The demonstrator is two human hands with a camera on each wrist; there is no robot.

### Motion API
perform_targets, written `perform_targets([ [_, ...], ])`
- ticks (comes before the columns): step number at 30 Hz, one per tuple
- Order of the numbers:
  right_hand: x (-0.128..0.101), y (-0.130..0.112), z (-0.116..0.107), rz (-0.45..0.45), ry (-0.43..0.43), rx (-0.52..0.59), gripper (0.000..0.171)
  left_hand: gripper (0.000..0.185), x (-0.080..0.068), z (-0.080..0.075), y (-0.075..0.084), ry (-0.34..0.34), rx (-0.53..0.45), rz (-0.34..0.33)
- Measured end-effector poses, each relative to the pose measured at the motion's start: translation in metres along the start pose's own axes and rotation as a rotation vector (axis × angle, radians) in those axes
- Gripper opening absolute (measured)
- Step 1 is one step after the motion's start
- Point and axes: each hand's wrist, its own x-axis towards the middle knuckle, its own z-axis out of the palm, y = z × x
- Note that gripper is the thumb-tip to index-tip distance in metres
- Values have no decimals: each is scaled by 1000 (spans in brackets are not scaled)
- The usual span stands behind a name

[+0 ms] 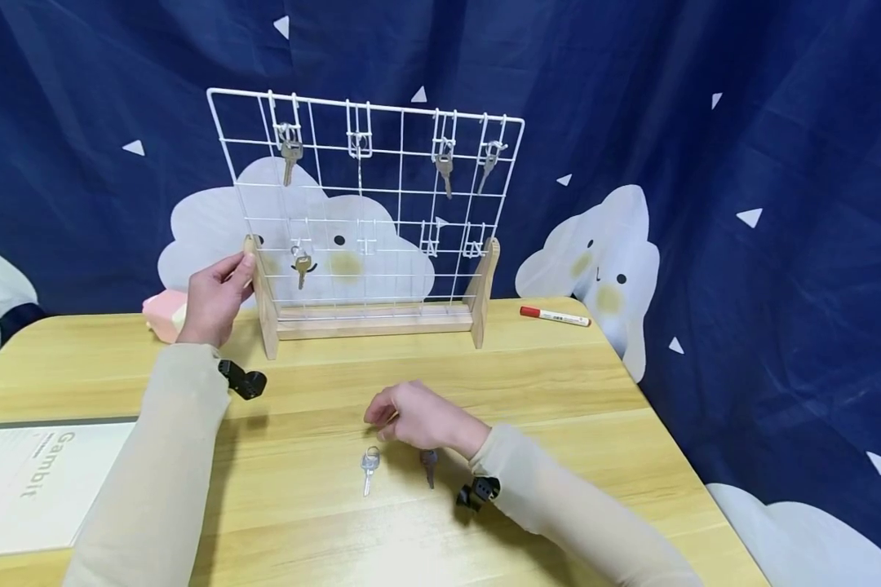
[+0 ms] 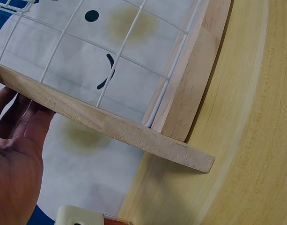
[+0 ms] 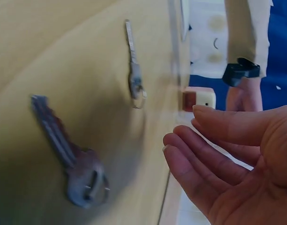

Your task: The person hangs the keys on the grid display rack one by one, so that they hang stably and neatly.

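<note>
My left hand [image 1: 216,300] grips the left wooden post [image 1: 264,314] of a stand that holds up a white wire grid [image 1: 401,189]. In the left wrist view, fingers curl behind that post [image 2: 101,121]. Over the table, my right hand [image 1: 420,416] hovers with loosely bent fingers and nothing between them. Below it lie two keys, one silver key [image 1: 369,462] with a ring and one darker key [image 1: 429,465] partly shaded by the wrist. On the grid's hooks hang several keys, among them a lower-left key [image 1: 302,267] and an upper-left key [image 1: 290,153].
A red-capped marker [image 1: 555,316] lies right of the stand. Behind my left hand is a pink and white object [image 1: 165,314]. A white booklet marked "Gambit" [image 1: 37,489] lies at the left. A dark blue curtain [image 1: 705,163] hangs behind the wooden table [image 1: 301,522].
</note>
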Motion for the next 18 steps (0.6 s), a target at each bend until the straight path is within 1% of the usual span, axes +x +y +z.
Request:
perform_targets([
  [4,-1,2,7,12,-18,-37,27,66,1,0,0,-3,6,-7],
  [7,0,2,13,8,-33,-96,27,66,3,0,0,-2,25,-16],
  [9,0,2,16,-8,-38,-156,27,66,4,0,0,-4,24,-20],
  [13,3,3,21,-42,-45,-241,26,67,3,-1,1,-12,34,-19],
  [18,5,6,24,-70,-55,-294,20,67,3,-1,2,-13,52,-21],
])
